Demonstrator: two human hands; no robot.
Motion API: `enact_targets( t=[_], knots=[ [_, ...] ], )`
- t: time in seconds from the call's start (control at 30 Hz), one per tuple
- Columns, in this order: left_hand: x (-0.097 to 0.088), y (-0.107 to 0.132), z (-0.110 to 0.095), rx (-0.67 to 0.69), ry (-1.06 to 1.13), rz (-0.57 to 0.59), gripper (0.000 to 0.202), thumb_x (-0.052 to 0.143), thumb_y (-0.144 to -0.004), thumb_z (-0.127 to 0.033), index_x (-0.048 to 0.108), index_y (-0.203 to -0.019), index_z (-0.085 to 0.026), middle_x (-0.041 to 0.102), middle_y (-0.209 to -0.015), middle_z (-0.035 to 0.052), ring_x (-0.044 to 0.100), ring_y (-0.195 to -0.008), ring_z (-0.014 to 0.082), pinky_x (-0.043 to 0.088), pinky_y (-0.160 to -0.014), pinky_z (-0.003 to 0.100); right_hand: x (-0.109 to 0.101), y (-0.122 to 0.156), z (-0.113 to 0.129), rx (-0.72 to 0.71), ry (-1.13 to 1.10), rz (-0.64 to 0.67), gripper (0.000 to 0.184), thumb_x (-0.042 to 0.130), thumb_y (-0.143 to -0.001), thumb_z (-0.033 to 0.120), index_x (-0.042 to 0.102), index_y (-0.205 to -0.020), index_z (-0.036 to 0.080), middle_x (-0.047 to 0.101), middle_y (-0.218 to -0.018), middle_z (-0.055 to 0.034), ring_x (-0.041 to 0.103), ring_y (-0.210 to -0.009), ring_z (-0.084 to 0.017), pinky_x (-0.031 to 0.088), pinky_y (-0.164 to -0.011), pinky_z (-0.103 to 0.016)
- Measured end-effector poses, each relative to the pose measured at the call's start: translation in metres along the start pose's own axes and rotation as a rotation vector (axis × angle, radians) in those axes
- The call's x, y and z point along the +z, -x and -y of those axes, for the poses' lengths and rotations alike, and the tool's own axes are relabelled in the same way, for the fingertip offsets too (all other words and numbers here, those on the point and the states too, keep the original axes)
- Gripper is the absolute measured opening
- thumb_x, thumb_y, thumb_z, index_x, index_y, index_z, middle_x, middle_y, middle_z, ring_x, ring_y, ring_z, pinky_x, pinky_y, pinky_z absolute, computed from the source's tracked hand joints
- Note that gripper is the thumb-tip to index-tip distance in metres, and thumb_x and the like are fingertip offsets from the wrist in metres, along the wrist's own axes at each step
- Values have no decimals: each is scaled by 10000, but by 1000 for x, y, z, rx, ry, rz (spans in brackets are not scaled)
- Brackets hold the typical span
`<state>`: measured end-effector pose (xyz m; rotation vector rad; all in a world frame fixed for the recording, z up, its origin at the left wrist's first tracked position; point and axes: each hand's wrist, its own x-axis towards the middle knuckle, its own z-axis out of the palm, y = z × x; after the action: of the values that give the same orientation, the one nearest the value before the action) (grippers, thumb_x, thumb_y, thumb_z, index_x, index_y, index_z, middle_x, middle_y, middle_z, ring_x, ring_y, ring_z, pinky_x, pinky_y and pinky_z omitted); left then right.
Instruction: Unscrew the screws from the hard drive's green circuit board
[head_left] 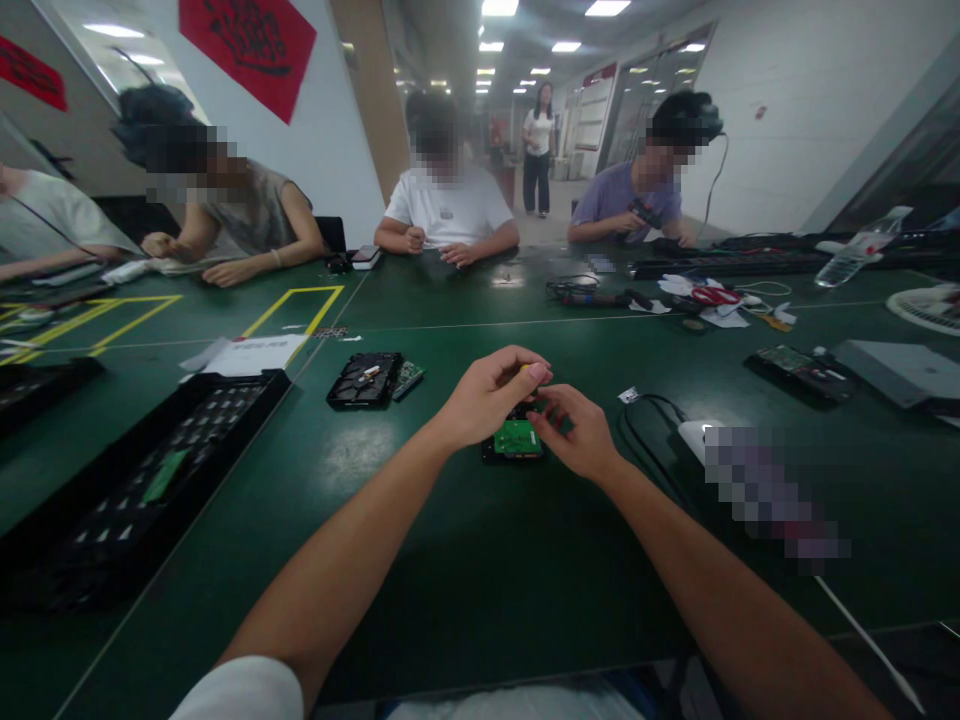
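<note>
A hard drive (489, 455) with a green circuit board (516, 437) on its upper face lies on the green table in front of me. My left hand (487, 395) is over its far left side, fingers closed around something small; a bit of yellow shows at the fingertips, too little to name. Close by, my right hand (577, 430) has its thumb and fingers bent together at the drive's far right edge. What sits between those fingertips is hidden. Left of my hands lies another black drive (364, 380) with a loose circuit board (408, 380) beside it.
A long black tray (247, 415) with a green board (165, 476) in it fills the left. At right are a cable (637, 430), a white, partly blurred object (697, 435), another drive (802, 372) and a grey box (900, 370). Several people sit across the table.
</note>
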<state>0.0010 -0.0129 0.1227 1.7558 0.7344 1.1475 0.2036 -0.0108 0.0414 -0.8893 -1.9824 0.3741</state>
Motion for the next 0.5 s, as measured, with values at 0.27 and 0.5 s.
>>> enact_targets(
  t=[0.27, 0.5],
  knots=[
    [13, 3, 0, 32, 89, 72, 302, 597, -1029, -423, 695, -1113, -150, 723, -1085, 96, 685, -988, 190, 569, -853, 303, 3, 4, -7, 23, 165, -100, 193, 592, -1019, 369, 625, -1149, 231, 678, -930, -42, 627, -730, -180, 520, -692, -339],
    [15, 2, 14, 52, 1, 27, 318, 573, -1043, -414, 672, -1223, -170, 708, -1221, 116, 687, -1064, 203, 588, -885, 322, 0, 2, -6, 10, 165, -103, 227, 557, -1038, 383, 625, -1183, 223, 692, -960, -62, 651, -797, -203, 523, -727, -347]
  ],
)
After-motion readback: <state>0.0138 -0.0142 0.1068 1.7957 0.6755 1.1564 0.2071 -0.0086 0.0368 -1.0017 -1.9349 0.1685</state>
